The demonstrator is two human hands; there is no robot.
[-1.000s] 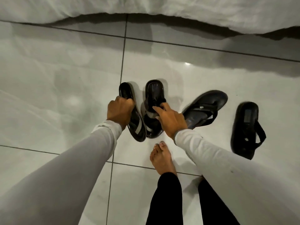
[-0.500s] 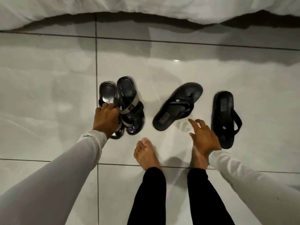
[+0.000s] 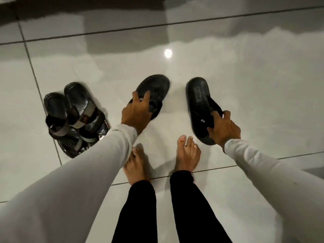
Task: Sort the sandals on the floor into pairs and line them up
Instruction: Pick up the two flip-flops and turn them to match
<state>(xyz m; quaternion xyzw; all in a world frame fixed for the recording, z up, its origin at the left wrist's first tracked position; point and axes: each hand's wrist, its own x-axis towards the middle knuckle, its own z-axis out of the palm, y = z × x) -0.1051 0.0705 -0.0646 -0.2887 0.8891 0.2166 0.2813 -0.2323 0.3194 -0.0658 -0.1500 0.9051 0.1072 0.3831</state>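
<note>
Two black sandals with grey straps lie side by side on the white tiles at the left: the outer one (image 3: 56, 113) and the inner one (image 3: 84, 109), touching along their length. In the middle, my left hand (image 3: 136, 113) grips the strap of a black flip-flop (image 3: 156, 86), whose toe points up and right. At the right, my right hand (image 3: 223, 128) holds the strap and side of a second black flip-flop (image 3: 199, 102), toe pointing away from me.
My two bare feet (image 3: 187, 153) stand on the glossy tile floor (image 3: 263, 85) just below the flip-flops. A lamp reflection (image 3: 168, 53) shines on the tile. A dark shadow band runs along the top edge.
My left hand let go of the strapped pair and moved right onto the middle flip-flop. My right hand, open in the air before, now grips the right flip-flop.
</note>
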